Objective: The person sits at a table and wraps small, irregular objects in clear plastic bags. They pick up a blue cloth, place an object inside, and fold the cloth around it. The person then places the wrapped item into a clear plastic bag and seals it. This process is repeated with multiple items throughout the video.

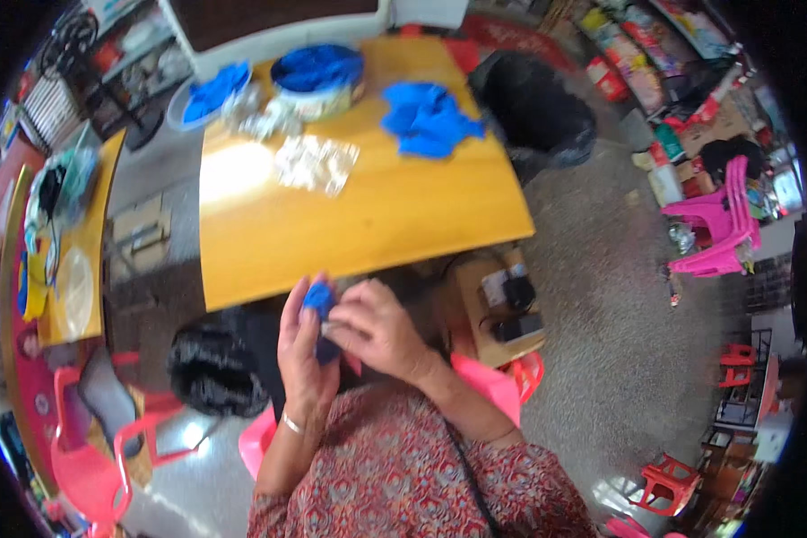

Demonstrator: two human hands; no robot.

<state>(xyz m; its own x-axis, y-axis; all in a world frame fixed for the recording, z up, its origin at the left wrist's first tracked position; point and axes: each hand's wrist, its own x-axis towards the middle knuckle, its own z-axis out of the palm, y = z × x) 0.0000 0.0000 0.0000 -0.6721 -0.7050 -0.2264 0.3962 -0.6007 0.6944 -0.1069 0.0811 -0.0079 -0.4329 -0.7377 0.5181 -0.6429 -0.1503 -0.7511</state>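
Blue crumpled material is held by the left hand, raised upright, between its thumb and fingers. Close beside, the right hand is bent inward, fingers curled; whether anything is pinched there cannot be told. Beyond the fingertips, wrinkled clear plastic and limp blue pieces are spread on a smooth yellow tabletop.

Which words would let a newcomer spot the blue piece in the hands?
Find the yellow table; just below its near edge is the left hand, pale bracelet at the wrist. In its fingers sits a small bunched blue piece. Unlike the larger blue heaps on the table, it is held off the tabletop.
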